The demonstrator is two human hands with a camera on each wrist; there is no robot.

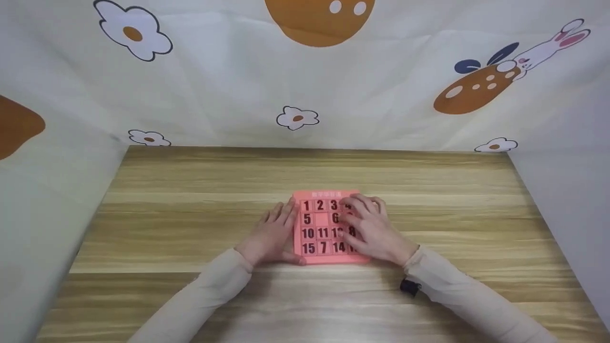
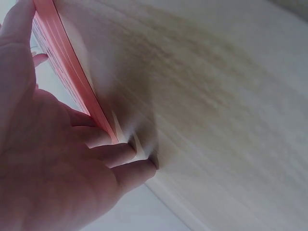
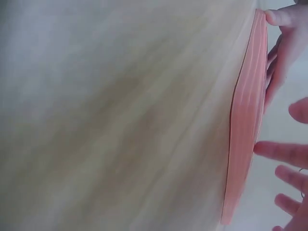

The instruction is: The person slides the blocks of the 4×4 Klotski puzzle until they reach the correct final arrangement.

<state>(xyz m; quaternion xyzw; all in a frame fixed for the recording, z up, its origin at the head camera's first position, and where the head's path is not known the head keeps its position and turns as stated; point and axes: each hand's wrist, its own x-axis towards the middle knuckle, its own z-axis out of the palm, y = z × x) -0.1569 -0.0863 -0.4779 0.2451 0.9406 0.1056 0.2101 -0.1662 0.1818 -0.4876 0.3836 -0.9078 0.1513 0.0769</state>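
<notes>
A pink sliding number puzzle [image 1: 331, 260] lies flat on the table, its tiles printed with black numbers. The top row reads 1, 2, 3, 4, and a gap [image 1: 322, 219] shows right of the 5 tile [image 1: 307, 219]. My left hand [image 1: 272, 236] rests along the left side of the frame, fingers extended, thumb at the near left corner. In the left wrist view, its lower fingertips [image 2: 139, 168] touch the table beside the pink edge [image 2: 72, 62]. My right hand [image 1: 376, 231] is spread over the right-hand columns, fingers slightly bent, partly hiding those tiles.
The wood-grain table [image 1: 200, 176] extends around the puzzle on all sides. A pale cloth with printed flowers and carrots [image 1: 228, 71] hangs behind it, and pale side walls [image 1: 562, 190] flank it. A small black object [image 1: 410, 287] sits at the right cuff.
</notes>
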